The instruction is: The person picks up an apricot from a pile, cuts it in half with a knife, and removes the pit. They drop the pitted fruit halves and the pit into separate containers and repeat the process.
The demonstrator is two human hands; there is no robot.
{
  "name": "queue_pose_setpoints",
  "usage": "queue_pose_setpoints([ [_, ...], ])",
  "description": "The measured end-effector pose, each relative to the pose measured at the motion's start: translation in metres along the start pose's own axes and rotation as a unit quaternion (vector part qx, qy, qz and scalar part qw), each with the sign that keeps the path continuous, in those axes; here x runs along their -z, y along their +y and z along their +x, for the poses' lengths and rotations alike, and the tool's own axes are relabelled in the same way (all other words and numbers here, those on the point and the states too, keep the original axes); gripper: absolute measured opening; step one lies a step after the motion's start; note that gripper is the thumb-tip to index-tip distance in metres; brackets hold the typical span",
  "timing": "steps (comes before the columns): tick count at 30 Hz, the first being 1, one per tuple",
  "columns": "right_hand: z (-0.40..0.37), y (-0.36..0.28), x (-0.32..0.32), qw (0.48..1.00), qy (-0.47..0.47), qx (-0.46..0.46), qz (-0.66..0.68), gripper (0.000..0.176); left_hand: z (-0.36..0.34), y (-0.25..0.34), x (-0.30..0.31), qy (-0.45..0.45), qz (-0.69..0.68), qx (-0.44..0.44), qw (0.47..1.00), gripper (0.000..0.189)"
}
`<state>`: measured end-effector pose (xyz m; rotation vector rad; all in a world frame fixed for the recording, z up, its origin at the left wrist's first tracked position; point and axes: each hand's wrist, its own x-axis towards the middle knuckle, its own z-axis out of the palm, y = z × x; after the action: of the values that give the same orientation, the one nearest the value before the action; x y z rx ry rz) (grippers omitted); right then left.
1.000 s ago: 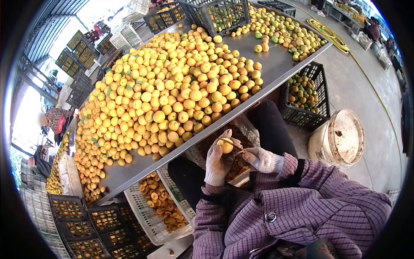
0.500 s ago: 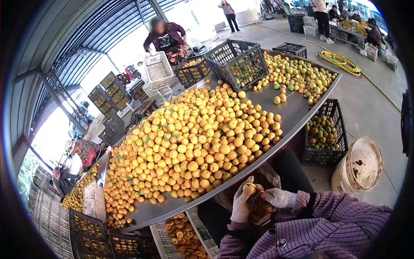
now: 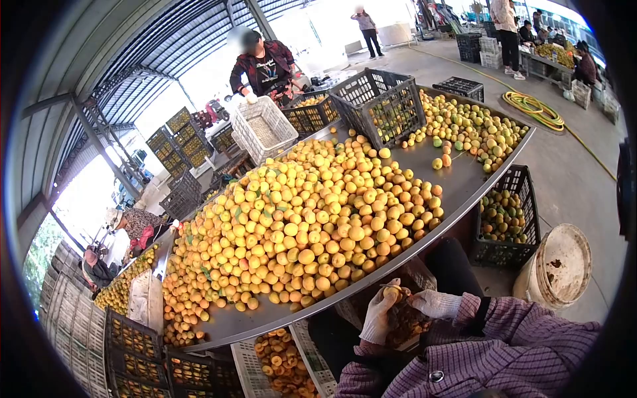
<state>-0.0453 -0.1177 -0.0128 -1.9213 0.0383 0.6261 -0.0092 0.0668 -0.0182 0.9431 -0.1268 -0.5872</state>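
In the head view my gloved left hand (image 3: pixel 378 317) is closed on an apricot (image 3: pixel 393 292), held low in front of my lap. My gloved right hand (image 3: pixel 434 304) meets it from the right, its fingers pinched close to the fruit. Whatever the right fingers hold is too small to make out. Beneath both hands sits a container (image 3: pixel 417 326) of brownish pieces, partly hidden by my hands and sleeves. Beyond them a large heap of yellow-orange apricots (image 3: pixel 305 229) covers much of the metal table (image 3: pixel 458 178).
A black crate (image 3: pixel 378 109) stands on the table near greener fruit (image 3: pixel 474 126). At right are a fruit-filled black crate (image 3: pixel 505 212) and a dirty white bucket (image 3: pixel 557 265). A white crate (image 3: pixel 282 365) holds halved apricots. Across the table a person (image 3: pixel 265 69) holds a white basket (image 3: pixel 262 129).
My view has shifted slightly, moving the scene right and down. The person opposite has brought the white basket nearer the table edge. My hands remain together at the apricot.
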Motion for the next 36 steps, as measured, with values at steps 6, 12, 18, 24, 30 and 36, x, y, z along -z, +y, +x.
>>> queue_pose_setpoints([
  [6,-0.01,-0.01,-0.02,0.992,0.1,-0.005,-0.074,0.05,0.0,-0.013,-0.017,0.008,-0.201,-0.014,0.979,0.051],
  [12,-0.007,-0.009,-0.001,0.999,0.018,-0.024,-0.023,0.045,0.001,-0.004,-0.004,0.019,-0.038,0.025,0.999,0.046],
  [18,-0.016,-0.008,-0.006,0.998,0.03,-0.025,-0.049,0.047,0.002,-0.015,-0.007,0.019,-0.112,0.009,0.993,0.051],
  [24,-0.01,-0.014,-0.014,0.993,0.064,-0.044,-0.084,0.047,-0.002,-0.016,-0.012,-0.035,-0.007,-0.087,0.996,0.05],
  [30,-0.004,-0.006,-0.001,0.996,-0.021,-0.071,0.039,0.039,0.0,-0.009,0.003,-0.022,-0.066,-0.027,0.997,0.046],
  [36,-0.019,-0.02,-0.011,0.998,0.034,-0.06,-0.009,0.04,0.002,-0.022,0.0,-0.026,-0.169,0.006,0.985,0.054],
])
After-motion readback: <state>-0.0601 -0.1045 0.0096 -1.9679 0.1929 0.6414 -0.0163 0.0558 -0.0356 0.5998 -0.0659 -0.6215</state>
